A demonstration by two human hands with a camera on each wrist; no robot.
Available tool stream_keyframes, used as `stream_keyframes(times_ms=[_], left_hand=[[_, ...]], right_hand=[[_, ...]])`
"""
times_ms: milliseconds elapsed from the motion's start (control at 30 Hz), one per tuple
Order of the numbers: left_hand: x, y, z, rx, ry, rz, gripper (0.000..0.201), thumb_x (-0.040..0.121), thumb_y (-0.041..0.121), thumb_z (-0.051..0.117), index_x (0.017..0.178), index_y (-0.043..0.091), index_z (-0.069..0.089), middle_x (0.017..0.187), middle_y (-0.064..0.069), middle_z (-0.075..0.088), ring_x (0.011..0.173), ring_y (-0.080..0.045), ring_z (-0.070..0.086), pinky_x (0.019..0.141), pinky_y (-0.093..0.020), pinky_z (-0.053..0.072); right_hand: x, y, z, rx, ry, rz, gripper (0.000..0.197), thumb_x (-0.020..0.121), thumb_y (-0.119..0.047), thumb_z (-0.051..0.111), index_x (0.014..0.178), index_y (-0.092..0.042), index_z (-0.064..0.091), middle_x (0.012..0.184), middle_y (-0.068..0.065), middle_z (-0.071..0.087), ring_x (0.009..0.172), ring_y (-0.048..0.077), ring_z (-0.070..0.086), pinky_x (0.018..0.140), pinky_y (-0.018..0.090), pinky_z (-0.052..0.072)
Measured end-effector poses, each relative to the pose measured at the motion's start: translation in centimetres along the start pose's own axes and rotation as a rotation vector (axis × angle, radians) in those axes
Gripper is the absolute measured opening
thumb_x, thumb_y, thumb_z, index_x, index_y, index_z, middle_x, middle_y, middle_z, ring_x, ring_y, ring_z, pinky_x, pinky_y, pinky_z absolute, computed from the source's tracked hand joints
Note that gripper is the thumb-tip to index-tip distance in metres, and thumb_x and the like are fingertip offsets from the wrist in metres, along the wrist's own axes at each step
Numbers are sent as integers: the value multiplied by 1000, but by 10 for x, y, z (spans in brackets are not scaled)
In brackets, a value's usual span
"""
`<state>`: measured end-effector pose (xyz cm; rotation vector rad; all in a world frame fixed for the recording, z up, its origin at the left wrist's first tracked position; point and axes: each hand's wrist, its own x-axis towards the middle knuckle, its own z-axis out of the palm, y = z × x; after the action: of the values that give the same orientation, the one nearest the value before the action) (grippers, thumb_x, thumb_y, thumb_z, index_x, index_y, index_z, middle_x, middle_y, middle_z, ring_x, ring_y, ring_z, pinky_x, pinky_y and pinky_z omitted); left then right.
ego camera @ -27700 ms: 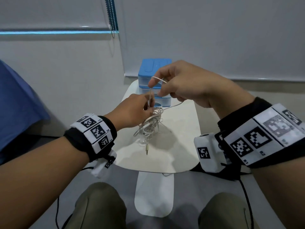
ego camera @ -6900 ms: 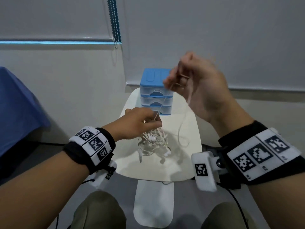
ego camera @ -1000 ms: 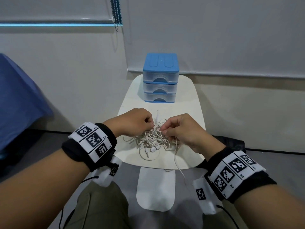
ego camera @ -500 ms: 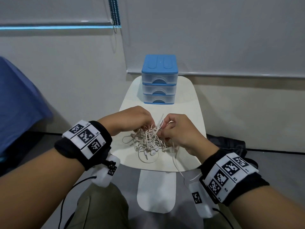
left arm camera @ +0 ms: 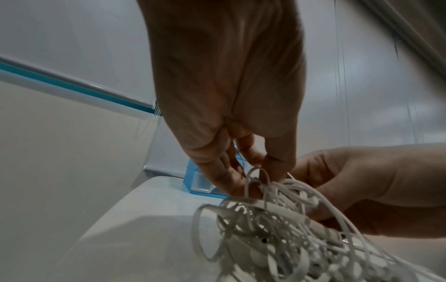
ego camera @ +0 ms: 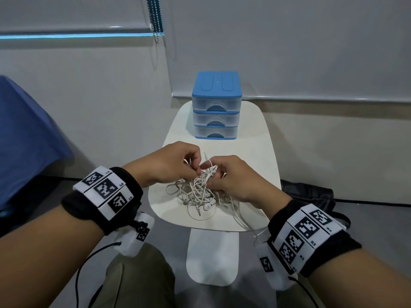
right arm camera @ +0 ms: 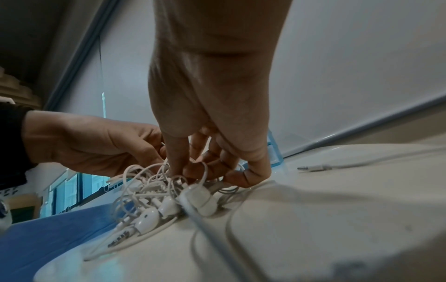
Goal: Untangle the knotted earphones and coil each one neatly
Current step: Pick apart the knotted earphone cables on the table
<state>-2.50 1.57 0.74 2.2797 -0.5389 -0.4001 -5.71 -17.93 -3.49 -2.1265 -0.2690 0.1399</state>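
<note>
Earphones: knotted heap on table | your left hand and right hand both pinch cords atop it | since a second ago hands closed in, tangle unchanged | nothing freed; coiling not begun.

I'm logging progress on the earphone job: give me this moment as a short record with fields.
surface: small white table
earphones: still one knotted pile on the table, none coiled
left hand: pinching cords at the top of the pile
right hand: fingers curled into the cords
loose cord: trails off the table's near edge
behind pile: blue drawer unit, drawers shut
</note>
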Motion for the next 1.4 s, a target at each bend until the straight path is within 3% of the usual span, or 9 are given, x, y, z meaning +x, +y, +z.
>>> stream_keyframes(times_ms=[133,233,567,733,933,1033,1200,1300,1400], left_hand=[[0,-2,-1,25,26,-6,24,77,-7,74,75,14,62,88,-15,73,66,-13,60,66,-30,50],[-1,1,-2,40,-10,-20,15,78,0,79,81,12,71,73,-4,70,61,-9,59,62,-22,49],[5,5,-4,173,-96,-64,19,80,3,74,82,21,80,69,1,69,58,-6,56,62,-19,46],[14,8,3,181,-86,-46,8,85,17,79,87,24,77,73,5,69,62,-8,59,65,-22,48],[19,5,7,165,-60,15,7,89,22,79,84,21,75,80,1,72,64,-5,56,63,-18,46],[19,5,7,71,-15,-10,9,94,20,74,85,19,74,77,-1,68,65,-8,55,64,-23,46],[19,10,8,3,22,48,12,97,23,68,86,21,70,89,-5,72,74,-11,60,75,-30,48],[19,15,9,-17,55,73,13,99,25,66,87,20,67,83,-1,68,74,-12,57,75,-34,46],[17,16,7,-133,170,82,15,104,26,57,94,17,63,85,4,73,83,-19,64,81,-45,51]], right_hand=[[3,-1,4,-79,25,-22,10,83,-10,77,88,-19,77,61,-6,57,56,9,48,63,27,43],[4,1,5,-68,42,-21,14,83,-8,76,77,-20,73,54,-9,55,52,6,47,59,24,42],[1,7,-8,199,14,86,8,83,8,68,88,2,69,55,7,57,50,20,52,40,16,37],[0,11,-10,246,22,104,6,86,8,69,92,6,67,55,3,57,49,15,51,39,16,35],[-3,11,-12,177,25,96,7,87,1,71,90,-1,65,56,4,59,52,19,52,42,18,37],[-5,2,-31,8,-26,83,13,84,-10,79,89,-13,69,66,8,70,58,20,61,57,27,49],[1,-27,-63,-135,342,-80,6,84,-15,74,82,-21,75,78,-6,72,72,11,63,71,27,51],[4,-31,-48,-159,148,-94,3,88,-20,77,85,-19,77,75,-7,72,69,6,63,70,22,51],[4,-17,-40,-138,112,-26,12,91,-18,74,81,-12,75,71,0,72,64,9,63,67,24,49]])
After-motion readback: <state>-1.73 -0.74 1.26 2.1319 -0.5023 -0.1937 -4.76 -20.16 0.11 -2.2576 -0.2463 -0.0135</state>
